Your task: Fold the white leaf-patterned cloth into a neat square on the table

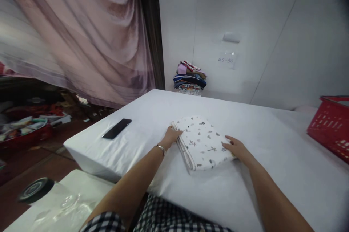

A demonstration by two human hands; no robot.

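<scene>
A folded white cloth with small grey-green palm and other prints lies on the white-covered table before me. Its layered folded edge faces left. My left hand, with a bracelet at the wrist, grips that edge, thumb on top and the other fingers partly hidden. At the opposite side, my right hand holds the cloth's right edge, with a finger and thumb on the upper face and the rest out of sight. Whether the cloth is lifted slightly off the table I cannot tell.
A black phone lies on the table's left part. Folded fabrics are stacked beyond the far edge. At right stands a red basket. A clear jar with a dark lid is at lower left. Pink curtains hang at left.
</scene>
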